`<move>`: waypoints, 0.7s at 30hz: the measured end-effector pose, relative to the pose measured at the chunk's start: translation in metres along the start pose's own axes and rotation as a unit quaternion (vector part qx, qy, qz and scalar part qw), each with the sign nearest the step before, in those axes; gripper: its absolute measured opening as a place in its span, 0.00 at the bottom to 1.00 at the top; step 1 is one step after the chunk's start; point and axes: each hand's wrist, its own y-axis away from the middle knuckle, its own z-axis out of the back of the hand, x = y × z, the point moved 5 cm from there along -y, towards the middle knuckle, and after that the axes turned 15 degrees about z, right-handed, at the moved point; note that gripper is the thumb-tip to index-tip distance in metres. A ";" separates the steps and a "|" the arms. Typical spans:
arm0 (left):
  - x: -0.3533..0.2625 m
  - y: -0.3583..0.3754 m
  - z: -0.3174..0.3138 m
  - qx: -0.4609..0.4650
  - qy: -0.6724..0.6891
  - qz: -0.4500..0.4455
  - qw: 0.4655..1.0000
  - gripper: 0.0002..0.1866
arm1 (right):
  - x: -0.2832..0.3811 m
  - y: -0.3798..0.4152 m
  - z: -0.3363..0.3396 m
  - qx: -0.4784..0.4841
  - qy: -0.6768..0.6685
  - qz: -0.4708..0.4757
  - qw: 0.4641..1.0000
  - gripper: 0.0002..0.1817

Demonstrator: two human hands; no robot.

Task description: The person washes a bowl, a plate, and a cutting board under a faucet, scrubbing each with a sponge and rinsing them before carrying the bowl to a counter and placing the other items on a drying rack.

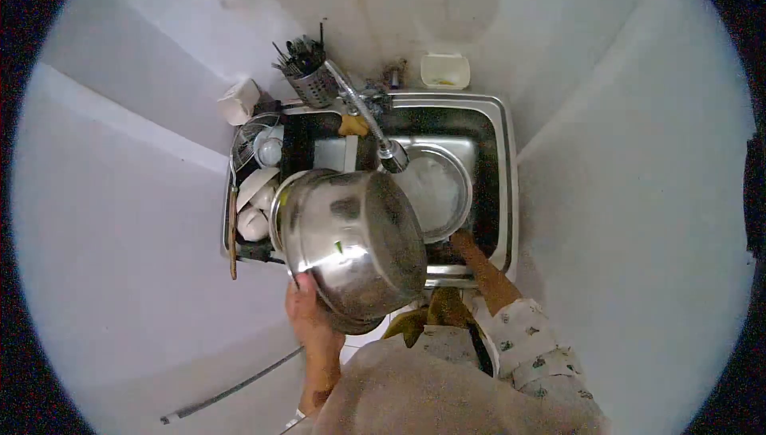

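While a wire strainer lies at the left end of the metal sink, its wooden handle running down past the near edge, a white container sits just beyond it at the back corner. White bowls lean and nest beside the handle, with a clear rounded dish behind them. Next to the right, the left hand is closed on the side of a large metal pot, thumb near the rim. The pot is tipped on its side over the near edge of the sink, its mouth turned left and its base right, a small green scrap stuck to its wall. Behind, a perforated holder full of utensils stands at the back rim, and a yellow cloth or sponge lies nearby. Further right, the faucet head hangs over the edge of a round metal basin holding cloudy liquid; a pale tray sits behind the sink. Rightmost, the right hand reaches to the basin's near rim; whether its fingers grip, I cannot tell.
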 end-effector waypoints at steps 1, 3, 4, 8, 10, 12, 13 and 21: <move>0.008 -0.005 0.000 -0.008 -0.039 0.003 0.999 0.17 | 0.003 0.003 0.006 0.016 0.011 -0.011 1.000 0.21; 0.015 -0.009 -0.005 -0.027 -0.064 0.070 0.995 0.16 | 0.007 0.011 0.024 0.061 0.040 -0.038 0.997 0.20; 0.020 -0.012 -0.008 -0.028 -0.059 0.069 0.995 0.16 | 0.011 0.015 0.038 0.093 0.057 -0.057 0.992 0.20; 0.034 -0.022 -0.039 0.027 -0.007 0.105 0.994 0.16 | 0.061 0.037 0.142 0.181 0.107 -0.123 0.970 0.19; 0.053 -0.031 -0.049 0.054 0.029 0.137 0.989 0.16 | 0.121 0.057 0.227 -0.145 -0.037 -0.083 0.985 0.15; 0.055 -0.030 -0.069 0.064 -0.003 0.127 0.990 0.16 | 0.153 0.069 0.255 -0.222 -0.090 -0.036 0.970 0.15; 0.067 -0.036 -0.077 0.069 0.034 0.124 0.989 0.13 | 0.166 0.072 0.266 -0.294 -0.145 0.020 0.945 0.14; 0.119 -0.069 -0.122 0.125 0.030 0.147 0.981 0.13 | 0.163 0.005 0.263 -0.377 -0.152 0.116 0.906 0.15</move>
